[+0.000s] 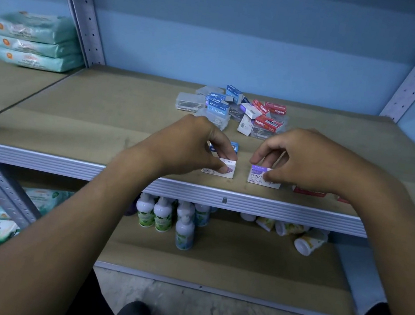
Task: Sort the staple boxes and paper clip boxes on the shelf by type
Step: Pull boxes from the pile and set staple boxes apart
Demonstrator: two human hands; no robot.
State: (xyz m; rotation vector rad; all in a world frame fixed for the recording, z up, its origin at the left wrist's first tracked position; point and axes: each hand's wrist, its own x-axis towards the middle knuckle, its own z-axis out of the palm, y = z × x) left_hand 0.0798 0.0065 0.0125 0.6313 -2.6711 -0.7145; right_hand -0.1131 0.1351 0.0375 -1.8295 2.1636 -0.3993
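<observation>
**Two white staple boxes being held at the shelf's front edge**

The left hand is pinching a white-and-purple staple box lying flat near the front edge of the shelf; its thumb is covering part of the label. A blue staple box is sitting just behind, mostly hidden by the fingers. The right hand is pinching a second white-and-purple staple box with curled fingers. Under the right wrist, a red box is showing only as a strip. Farther back, the mixed pile of blue, red and white staple boxes and clear paper clip boxes is lying unsorted; the labels there are hard to read.
</observation>
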